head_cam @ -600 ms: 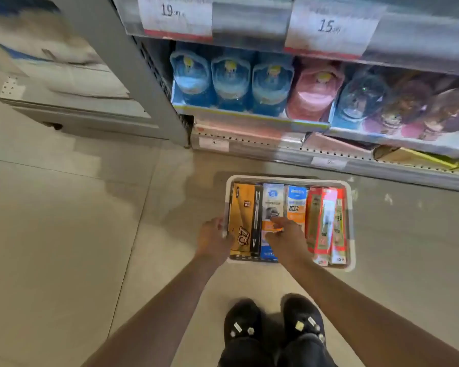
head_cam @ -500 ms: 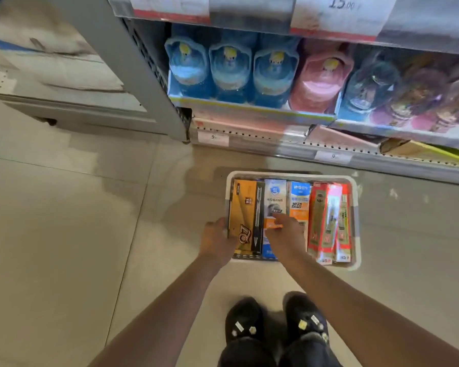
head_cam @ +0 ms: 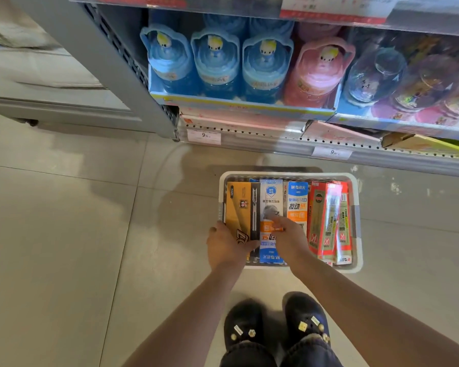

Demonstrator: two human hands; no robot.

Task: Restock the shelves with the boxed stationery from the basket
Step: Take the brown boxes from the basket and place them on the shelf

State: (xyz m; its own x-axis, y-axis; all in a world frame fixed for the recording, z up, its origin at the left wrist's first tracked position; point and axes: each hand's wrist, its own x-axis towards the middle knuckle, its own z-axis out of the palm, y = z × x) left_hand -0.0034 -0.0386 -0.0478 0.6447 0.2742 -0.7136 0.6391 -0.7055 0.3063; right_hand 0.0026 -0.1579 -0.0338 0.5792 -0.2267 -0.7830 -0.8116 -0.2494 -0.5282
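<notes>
A white basket (head_cam: 356, 223) stands on the floor in front of the bottom shelf (head_cam: 276, 144). Side by side in it lie an orange-and-black box (head_cam: 237, 205), a white-and-blue box (head_cam: 270, 197), a blue-and-orange box (head_cam: 297, 203) and red boxes (head_cam: 326, 221). My left hand (head_cam: 224, 249) grips the near end of the orange-and-black box, thumb on top and fingers down its left side by the basket rim. The fingers of my right hand (head_cam: 289, 241) lie stretched out on the middle of the white-and-blue box.
Above the bottom shelf, a shelf holds blue bottles (head_cam: 215, 64), a pink bottle (head_cam: 321, 72) and clear globes (head_cam: 376, 75). A grey upright (head_cam: 133, 83) bounds the unit on the left. Price tags (head_cam: 204, 135) hang on the shelf edge. My shoes (head_cam: 276, 327) stand just behind the basket.
My left hand has slid from the basket's left rim to the near end of the orange-and-black box. The right hand stays on the white-and-blue box. The view has shifted closer.
</notes>
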